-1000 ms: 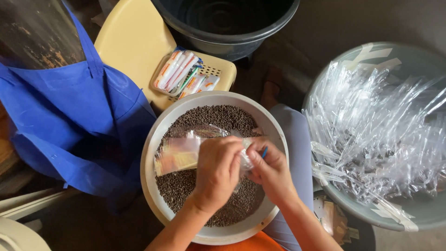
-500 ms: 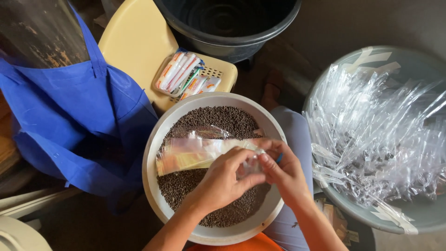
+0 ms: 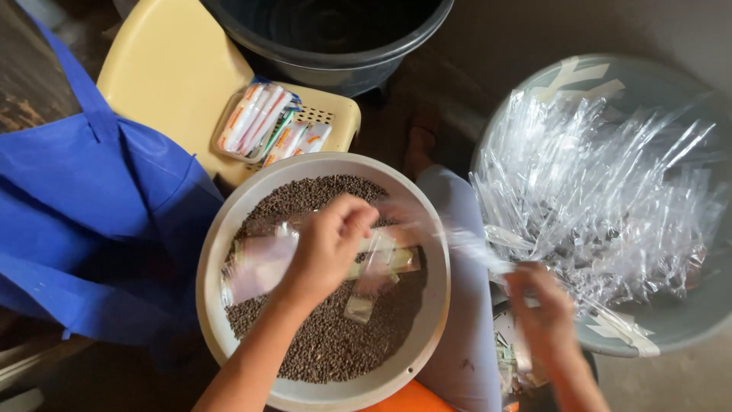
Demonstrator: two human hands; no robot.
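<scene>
A white round bowl point(image 3: 210, 305) sits in front of me, filled with small dark peppercorn-like grains point(image 3: 328, 347). My left hand point(image 3: 328, 248) hovers over its middle, fingers curled on a stack of flat clear plastic bags point(image 3: 259, 267) lying across the grains. A small clear packet point(image 3: 358, 309) lies loose on the grains just below. My right hand point(image 3: 543, 320), blurred, is out past the bowl's right rim and pinches a narrow clear packet point(image 3: 476, 248). It is beside a grey basin point(image 3: 686, 328) heaped with several narrow clear packets point(image 3: 610, 191).
A yellow plastic chair point(image 3: 168, 76) behind the bowl carries a bundle of coloured sachets point(image 3: 263, 122). A blue cloth bag point(image 3: 84, 221) fills the left side, and a dark bucket point(image 3: 335, 38) stands at the top. My leg in light trousers point(image 3: 465, 320) lies between bowl and basin.
Both hands were together over the bowl on a clear bag. My right hand has since swung out to the right toward the grey basin with a narrow packet, while my left stays over the bowl.
</scene>
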